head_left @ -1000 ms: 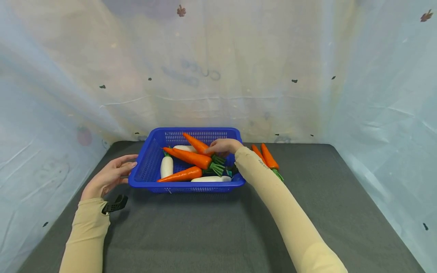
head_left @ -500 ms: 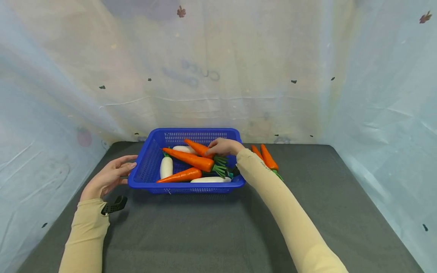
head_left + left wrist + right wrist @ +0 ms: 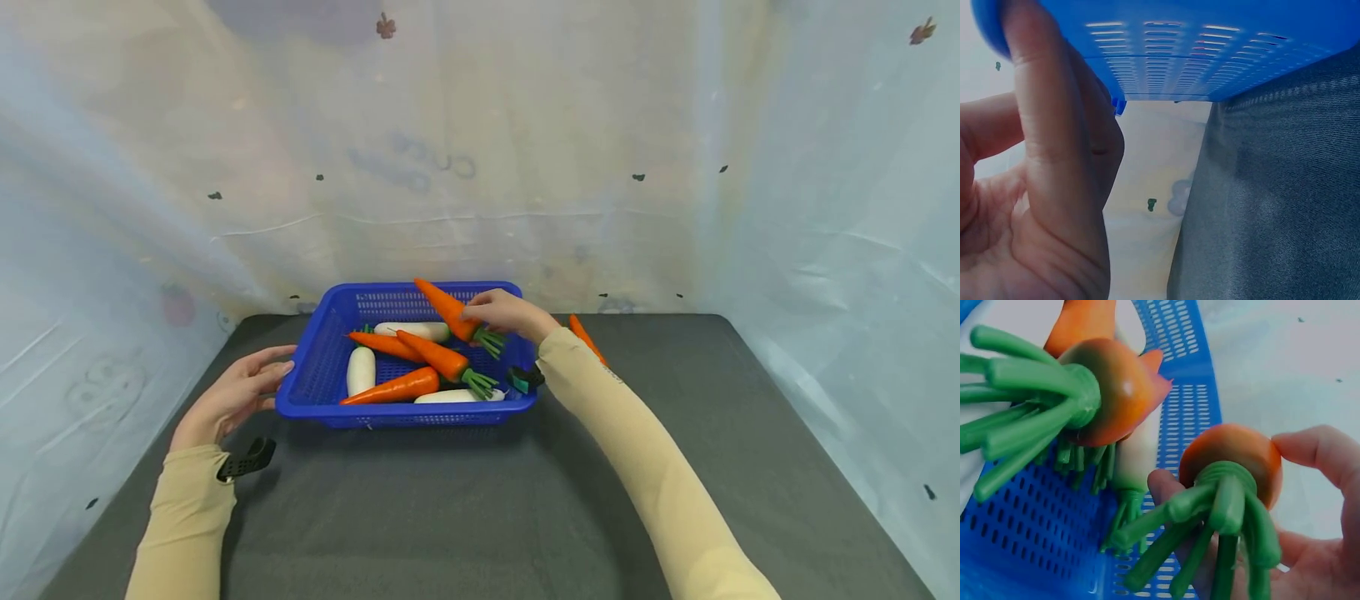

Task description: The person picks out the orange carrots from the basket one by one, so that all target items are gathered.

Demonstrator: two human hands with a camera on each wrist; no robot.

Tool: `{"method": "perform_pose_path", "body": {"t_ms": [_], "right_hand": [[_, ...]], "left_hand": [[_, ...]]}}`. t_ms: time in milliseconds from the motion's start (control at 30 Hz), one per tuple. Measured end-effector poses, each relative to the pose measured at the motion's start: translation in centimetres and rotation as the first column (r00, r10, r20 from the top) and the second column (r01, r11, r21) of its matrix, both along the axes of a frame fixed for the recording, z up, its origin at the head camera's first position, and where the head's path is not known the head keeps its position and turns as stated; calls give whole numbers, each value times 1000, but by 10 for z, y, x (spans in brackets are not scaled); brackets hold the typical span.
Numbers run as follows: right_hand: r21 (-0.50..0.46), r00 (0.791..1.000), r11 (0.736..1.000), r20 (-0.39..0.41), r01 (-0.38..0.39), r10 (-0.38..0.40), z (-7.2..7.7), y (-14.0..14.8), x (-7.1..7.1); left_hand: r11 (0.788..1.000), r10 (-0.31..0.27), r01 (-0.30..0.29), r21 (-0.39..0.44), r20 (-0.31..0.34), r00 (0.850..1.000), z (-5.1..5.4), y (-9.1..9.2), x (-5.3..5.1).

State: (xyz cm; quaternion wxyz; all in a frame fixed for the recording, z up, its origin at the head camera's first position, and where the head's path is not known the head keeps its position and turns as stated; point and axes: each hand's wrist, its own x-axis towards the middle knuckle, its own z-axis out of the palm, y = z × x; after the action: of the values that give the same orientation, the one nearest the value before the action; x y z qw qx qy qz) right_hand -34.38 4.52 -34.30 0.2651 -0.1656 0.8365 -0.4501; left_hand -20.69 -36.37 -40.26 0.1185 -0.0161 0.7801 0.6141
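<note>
A blue perforated basket point(image 3: 300, 410) stands on the dark cloth with orange carrots and white radishes in it. My right hand point(image 3: 513, 315) pinches a carrot point(image 3: 446, 304) near its leafy end, above the basket's right rear part, tip pointing back left. In the right wrist view, thumb and fingers sit on either side of this carrot point(image 3: 1229, 440). Three carrots stay below, including one carrot point(image 3: 401, 386) near the front. White radishes point(image 3: 362, 372) lie left, back and front. My left hand point(image 3: 236, 393) touches the basket's left rim with its fingers fairly straight.
Right of the basket a carrot point(image 3: 587, 337) lies on the dark cloth point(image 3: 420, 517), partly hidden by my right sleeve. Pale plastic sheeting point(image 3: 487, 167) closes off the back and both sides. A black strap point(image 3: 247, 460) is on my left wrist.
My right hand has lifted the carrot up off the others and drawn slightly right. A carrot beneath it has shifted, and another shows more. My left hand stays at the rim.
</note>
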Motion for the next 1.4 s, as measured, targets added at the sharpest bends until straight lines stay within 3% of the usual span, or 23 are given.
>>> {"method": "perform_pose_path", "body": {"t_ms": [233, 600, 967, 1400], "right_hand": [[-159, 997, 987, 75, 35, -23, 18, 21, 15], [-218, 988, 966, 95, 137, -118, 30, 69, 23], [-247, 978, 948, 103, 200, -180, 20, 127, 24], [-284, 940, 896, 113, 342, -323, -20, 196, 39]], "left_hand": [[1000, 1, -1, 5, -7, 1000, -1, 0, 0], [1000, -4, 4, -5, -11, 1000, -2, -1, 0], [999, -24, 25, 24, -13, 1000, -3, -1, -2], [1000, -21, 21, 4, -26, 999, -3, 0, 3]]}}
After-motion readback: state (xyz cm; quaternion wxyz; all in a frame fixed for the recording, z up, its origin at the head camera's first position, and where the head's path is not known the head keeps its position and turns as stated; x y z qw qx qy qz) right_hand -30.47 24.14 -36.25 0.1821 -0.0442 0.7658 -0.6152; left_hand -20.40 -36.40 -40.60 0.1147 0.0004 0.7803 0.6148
